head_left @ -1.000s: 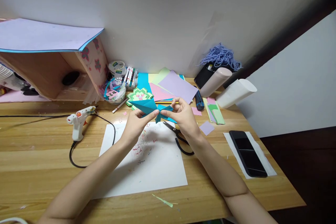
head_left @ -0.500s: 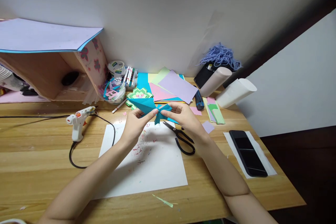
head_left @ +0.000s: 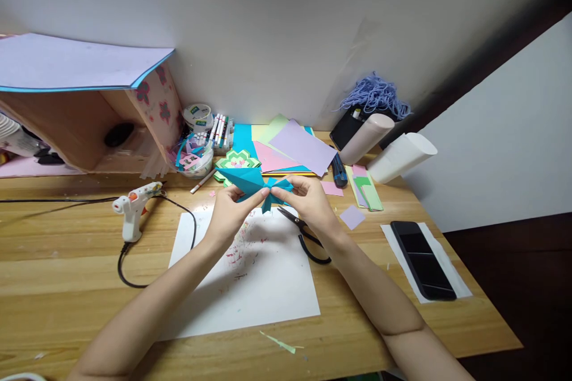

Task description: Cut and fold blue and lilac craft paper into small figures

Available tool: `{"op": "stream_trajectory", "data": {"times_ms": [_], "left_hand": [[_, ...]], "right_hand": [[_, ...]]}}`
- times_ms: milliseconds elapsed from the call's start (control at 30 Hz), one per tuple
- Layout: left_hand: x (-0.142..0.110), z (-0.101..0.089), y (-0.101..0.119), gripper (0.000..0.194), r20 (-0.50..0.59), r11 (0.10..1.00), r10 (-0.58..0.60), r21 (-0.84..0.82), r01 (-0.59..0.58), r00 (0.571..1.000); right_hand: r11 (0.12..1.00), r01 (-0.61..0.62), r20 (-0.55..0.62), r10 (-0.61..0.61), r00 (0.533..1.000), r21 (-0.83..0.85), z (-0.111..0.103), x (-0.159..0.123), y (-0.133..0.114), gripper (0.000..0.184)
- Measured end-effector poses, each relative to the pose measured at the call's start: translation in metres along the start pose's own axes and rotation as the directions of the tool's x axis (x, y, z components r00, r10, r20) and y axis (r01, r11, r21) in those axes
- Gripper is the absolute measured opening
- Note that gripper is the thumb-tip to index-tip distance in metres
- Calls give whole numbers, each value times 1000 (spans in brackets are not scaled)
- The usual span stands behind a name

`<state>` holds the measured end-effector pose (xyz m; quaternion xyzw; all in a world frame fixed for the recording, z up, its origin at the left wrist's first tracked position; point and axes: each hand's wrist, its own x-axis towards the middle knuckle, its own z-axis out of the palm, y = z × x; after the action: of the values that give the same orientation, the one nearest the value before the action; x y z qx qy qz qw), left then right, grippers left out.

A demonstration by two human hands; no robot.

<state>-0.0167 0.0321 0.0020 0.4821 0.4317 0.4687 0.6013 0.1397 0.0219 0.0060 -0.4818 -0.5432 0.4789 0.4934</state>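
Observation:
A folded teal paper piece (head_left: 246, 180), with a pointed flap to the left and narrow folds at its middle and right, is held up above the table. My left hand (head_left: 232, 208) is closed on its left part, thumb near the centre. My right hand (head_left: 308, 199) pinches its right side, the two thumb tips almost meeting. Below lies a white sheet (head_left: 268, 286) with coloured marks. Black-handled scissors (head_left: 315, 244) rest at the sheet's right edge, partly behind my right wrist. Just behind the teal paper sits a green layered paper flower (head_left: 236, 159).
On the left are a white glue gun (head_left: 138, 202) with its cord and an open box (head_left: 156, 107). Coloured paper sheets (head_left: 304, 146), markers (head_left: 220, 128) and a tub of scraps (head_left: 196, 161) stand at the back. A phone (head_left: 422, 262) lies right, near white rolls (head_left: 404, 158).
My right hand and forearm have shifted slightly left, uncovering more of the small purple paper square. Both hands keep their hold on the teal paper.

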Motion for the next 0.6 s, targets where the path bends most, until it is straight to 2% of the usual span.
{"op": "stream_trajectory", "data": {"times_ms": [233,433,600], "left_hand": [[1,-2,1,27,-34,997,5,77,-3,999],[3,-2,-3,30,-88,994,-1,109,11,996],[5,-4,-5,22,-24,993,8,119,-5,1000]], "right_hand": [[994,-80,93,74,993,69,-5,1,-6,17],[989,-144,-15,144,989,17,-10,1,-14,24],[989,-144,-73,141,987,-38,-7,-2,-15,24]]}}
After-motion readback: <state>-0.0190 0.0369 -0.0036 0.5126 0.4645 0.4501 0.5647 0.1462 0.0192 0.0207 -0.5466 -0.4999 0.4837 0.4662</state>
